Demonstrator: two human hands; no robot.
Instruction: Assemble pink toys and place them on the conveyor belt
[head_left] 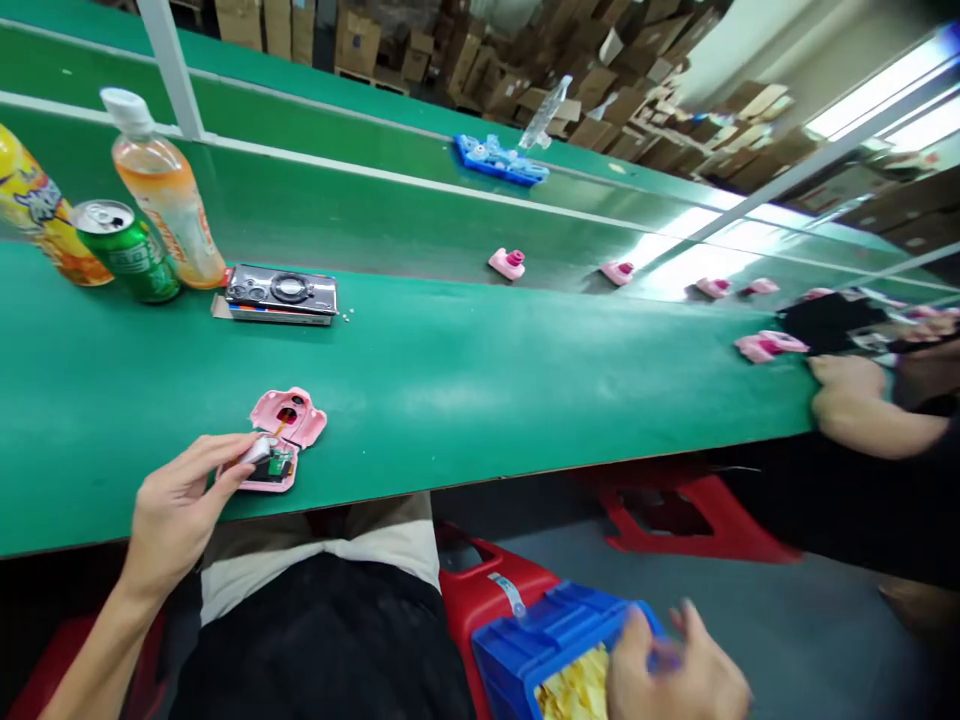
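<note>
My left hand (176, 505) rests at the near edge of the green table (480, 380), its fingertips pinched on the open pink toy casing (279, 440), which shows a small circuit board and a white part inside. My right hand (675, 670) hangs low at the bottom right, over a blue bin (540, 640) filled with pale yellow pieces (574, 688). Its fingers are blurred by motion, so I cannot tell what they hold.
A phone on a box (281, 293), a green can (131, 250), an orange drink bottle (161, 190) and a yellow bottle (37, 210) stand at the left. More pink casings (508, 263) lie along the belt. Another person's hands (847, 385) work at the right. Red stools (675, 510) below.
</note>
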